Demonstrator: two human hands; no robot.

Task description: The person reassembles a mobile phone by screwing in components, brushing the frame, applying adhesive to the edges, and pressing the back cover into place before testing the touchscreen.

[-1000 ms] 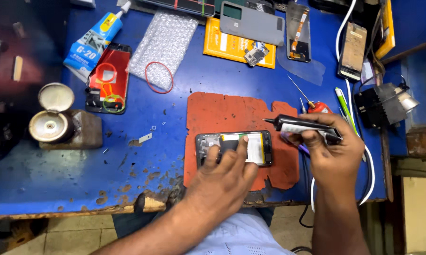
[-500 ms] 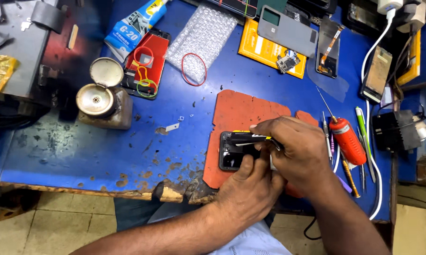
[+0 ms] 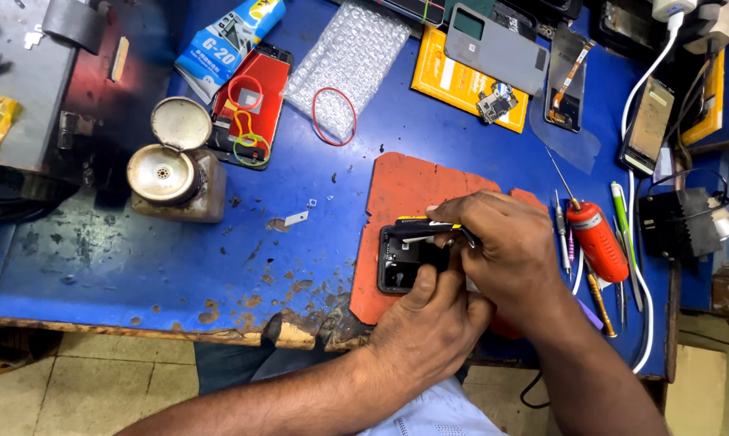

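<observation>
On the far left of the blue table stands a small bottle with its lid flipped open. Next to it lies a red phone part with rubber bands on it, then a sheet of bubble wrap.

Near the middle, on a red mat, lies an open phone with its back off (so the insides show). The left hand presses down on the phone's near edge, fingers flat, holding it in place. The right hand is closed around thin tweezers, with the tips over the phone's far edge. The work looks only partly done, because the phone is still open.

To the right lie a red screwdriver, a green pen and white cables, close to the right wrist.
</observation>
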